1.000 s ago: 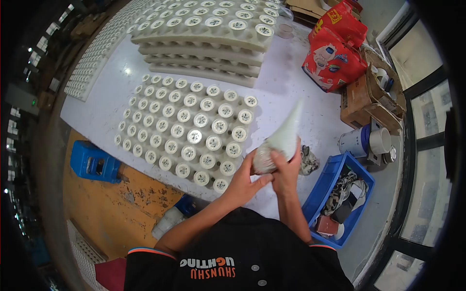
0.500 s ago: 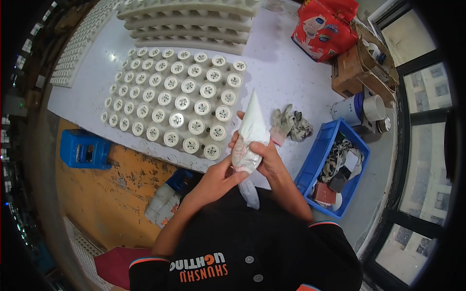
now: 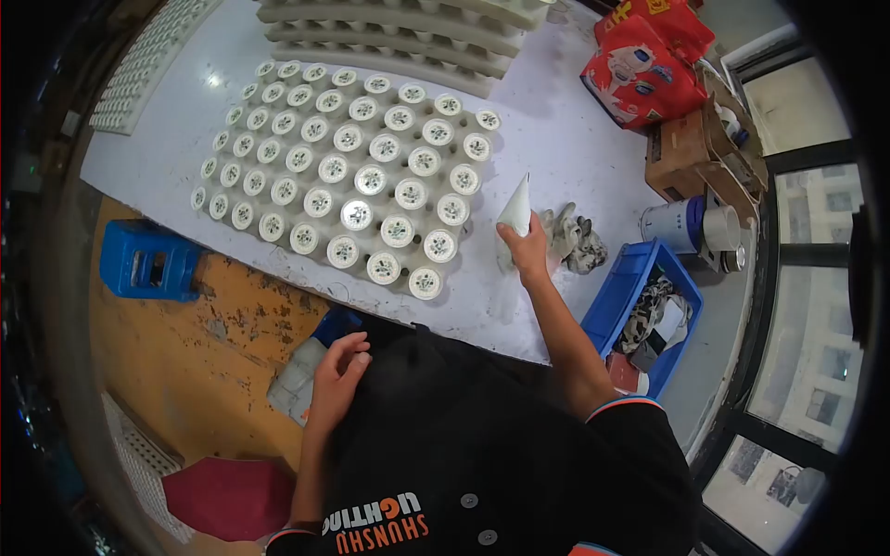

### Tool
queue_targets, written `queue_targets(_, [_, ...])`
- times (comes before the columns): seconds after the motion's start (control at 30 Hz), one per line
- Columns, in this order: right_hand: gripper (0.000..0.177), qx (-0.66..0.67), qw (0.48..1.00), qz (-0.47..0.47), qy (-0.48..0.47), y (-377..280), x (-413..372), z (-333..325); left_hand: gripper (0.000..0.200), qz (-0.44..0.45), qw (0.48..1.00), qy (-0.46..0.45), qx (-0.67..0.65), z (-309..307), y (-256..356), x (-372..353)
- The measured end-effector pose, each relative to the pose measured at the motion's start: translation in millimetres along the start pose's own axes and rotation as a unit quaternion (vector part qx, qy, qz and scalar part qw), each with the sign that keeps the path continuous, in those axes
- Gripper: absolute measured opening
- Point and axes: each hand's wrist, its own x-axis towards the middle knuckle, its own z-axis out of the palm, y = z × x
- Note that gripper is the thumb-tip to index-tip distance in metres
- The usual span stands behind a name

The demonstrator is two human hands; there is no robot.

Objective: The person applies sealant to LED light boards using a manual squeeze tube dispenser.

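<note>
My right hand (image 3: 527, 248) grips a cone-shaped piping bag (image 3: 517, 206) filled with white paste, its narrow tip pointing up and away from me over the table. The bag's lower part trails below the hand and is hard to make out. My left hand (image 3: 339, 373) hangs off the table's front edge near my body, fingers loosely bent and apart, with nothing in it. Left of the bag lies a tray (image 3: 378, 243) carrying rows of round white lamp cups (image 3: 370, 179) with small components inside. Crumpled grey work gloves (image 3: 577, 239) lie just right of the bag.
Stacked pale trays (image 3: 389, 46) stand at the back. A red bag (image 3: 644, 69), a cardboard box (image 3: 686, 157) and a white-and-blue tub (image 3: 669, 225) line the right side. A blue crate (image 3: 607, 310) holds cloths and boxes. A blue stool (image 3: 148, 259) stands on the floor.
My left hand has let go of the piping bag and dropped down left, off the table. My right hand has carried the bag rightward, close to the gloves.
</note>
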Motion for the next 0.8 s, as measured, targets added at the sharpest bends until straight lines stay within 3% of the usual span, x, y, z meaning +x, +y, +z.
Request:
queue_targets(0.03, [0.047, -0.063, 0.997, -0.03, 0.013, 10, 5, 1, 0.034, 0.014, 1.0, -0.01, 0.026, -2, -4, 1])
queue_targets(0.2, [0.054, -0.11, 0.989, -0.083, 0.052, 43, 28, -9, 0.03, 0.042, 0.99, -0.027, 0.13, -12, 4, 7])
queue_targets(0.3, [0.053, -0.17, 0.983, -0.037, 0.066, 43, 33, -20, 0.021, 0.069, 0.977, -0.031, 0.199, -22, 17, 19])
queue_targets(0.33, [0.053, -0.174, 0.982, -0.039, 0.065, 42, 33, -20, 0.014, 0.13, 0.972, -0.031, 0.194, -26, 11, 25])
queue_targets(0.6, [0.057, -0.153, 0.986, -0.039, 0.045, 57, 30, -25, 0.014, 0.115, 0.97, -0.063, 0.203, -24, 23, 31])
queue_targets(0.8, [0.068, -0.239, 0.969, 0.042, 0.046, 31, 32, -13, 0.015, 0.107, 0.969, -0.073, 0.212, -4, 22, 30])
